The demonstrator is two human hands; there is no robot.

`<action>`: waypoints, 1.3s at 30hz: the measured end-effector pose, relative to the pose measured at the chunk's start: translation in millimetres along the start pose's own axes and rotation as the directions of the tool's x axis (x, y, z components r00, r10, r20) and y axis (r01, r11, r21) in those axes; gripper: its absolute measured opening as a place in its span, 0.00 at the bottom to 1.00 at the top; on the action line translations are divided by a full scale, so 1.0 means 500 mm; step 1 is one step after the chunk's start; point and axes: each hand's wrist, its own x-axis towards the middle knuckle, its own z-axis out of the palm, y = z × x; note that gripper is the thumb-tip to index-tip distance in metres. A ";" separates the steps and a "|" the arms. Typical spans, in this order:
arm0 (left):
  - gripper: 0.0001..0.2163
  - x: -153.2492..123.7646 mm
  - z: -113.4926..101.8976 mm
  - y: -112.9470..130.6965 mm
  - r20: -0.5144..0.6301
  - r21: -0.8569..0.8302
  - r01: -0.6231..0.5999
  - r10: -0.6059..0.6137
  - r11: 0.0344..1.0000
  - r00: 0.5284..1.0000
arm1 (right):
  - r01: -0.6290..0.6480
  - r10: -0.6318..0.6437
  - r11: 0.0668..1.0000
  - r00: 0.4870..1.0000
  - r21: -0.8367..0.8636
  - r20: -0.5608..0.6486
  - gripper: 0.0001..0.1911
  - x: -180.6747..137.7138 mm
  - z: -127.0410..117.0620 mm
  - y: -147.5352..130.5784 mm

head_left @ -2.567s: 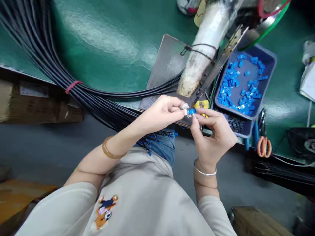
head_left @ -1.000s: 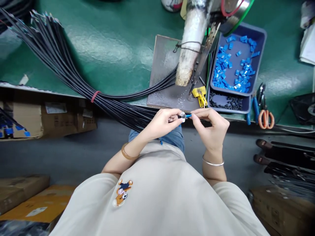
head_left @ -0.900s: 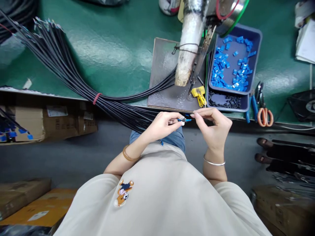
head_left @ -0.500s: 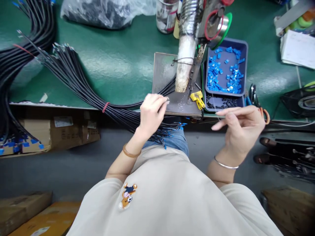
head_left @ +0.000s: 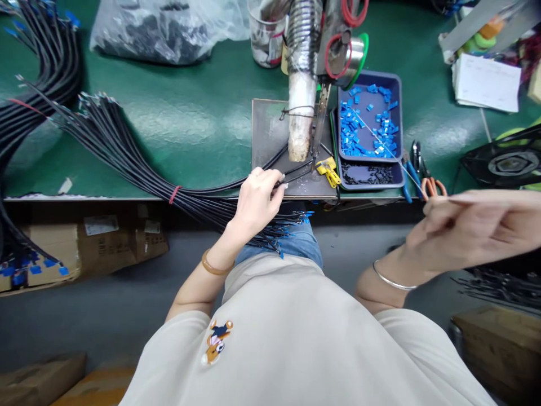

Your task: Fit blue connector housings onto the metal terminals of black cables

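My left hand [head_left: 260,194] is closed over black cables [head_left: 211,194] at the bench edge, thumb and fingers pinched together. One cable end sticks out past the fingertips onto the grey board [head_left: 266,132]. Off to the right, my right hand [head_left: 473,228] is pinched, partly blurred, on a thin solder wire [head_left: 391,152]. That wire slants up and left across the blue parts tray [head_left: 399,113] toward the spool [head_left: 357,59]. A soldering iron-like metal arm [head_left: 322,121] and a yellow clip [head_left: 328,171] are beyond my left hand. Blue connectors [head_left: 306,215] hang from the bundle over my lap.
A white-ended hose [head_left: 301,129] hangs above the board. Pliers [head_left: 412,169] and orange-handled scissors [head_left: 433,186] lie right of the tray. A clear bag [head_left: 147,34], a jar [head_left: 266,42], a fan [head_left: 507,160] and another cable bundle [head_left: 46,73] are on the green bench.
My right hand has swung right, away from the tray, drawing the thin wire out taut. My left hand stays at the board, where a cable end now shows past its fingers. The view has shifted slightly.
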 end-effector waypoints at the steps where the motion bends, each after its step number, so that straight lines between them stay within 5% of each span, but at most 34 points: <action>1: 0.08 -0.002 -0.008 0.006 0.036 -0.064 -0.006 0.009 0.998 0.999 | -0.006 0.006 1.000 1.000 -0.016 0.003 0.18 0.003 0.012 -0.003; 3: 0.08 0.000 -0.022 0.022 0.203 -0.239 -0.021 0.071 0.971 0.977 | -0.015 0.016 0.999 1.000 -0.049 0.010 0.15 0.007 0.039 -0.009; 5: 0.09 0.005 -0.026 0.041 0.415 -0.458 -0.024 0.238 0.889 0.878 | -0.018 0.018 0.996 1.000 -0.083 0.003 0.13 0.010 0.066 -0.010; 7: 0.09 0.007 -0.017 0.059 0.487 -0.619 0.032 0.352 0.784 0.800 | -0.006 0.003 0.995 0.999 -0.102 -0.034 0.12 0.010 0.087 -0.004; 8: 0.09 0.006 -0.008 0.066 0.469 -0.667 0.087 0.327 0.740 0.821 | -0.001 -0.005 0.995 0.999 -0.099 -0.051 0.12 0.009 0.095 0.001; 11: 0.10 -0.004 0.029 0.076 0.373 -0.765 0.310 -0.005 0.564 0.928 | -0.001 -0.001 0.998 1.000 -0.068 -0.030 0.12 0.001 0.114 0.022; 15: 0.11 -0.018 0.061 0.070 0.362 -0.834 0.411 -0.196 0.369 0.911 | -0.032 0.037 0.998 0.994 -0.049 0.102 0.12 -0.012 0.135 0.041; 23: 0.14 -0.015 0.060 0.069 0.347 -0.866 0.396 -0.203 0.306 0.916 | -0.207 0.153 0.971 0.923 0.122 0.353 0.07 -0.029 0.183 0.049; 31: 0.17 -0.017 0.046 0.051 0.482 -0.856 0.486 -0.071 0.173 0.873 | -0.412 0.247 0.865 0.847 0.288 0.471 0.08 -0.037 0.208 0.066; 39: 0.18 -0.019 0.040 0.041 0.516 -0.843 0.511 -0.017 0.170 0.857 | -0.471 0.267 0.814 0.824 0.341 0.500 0.06 -0.040 0.217 0.071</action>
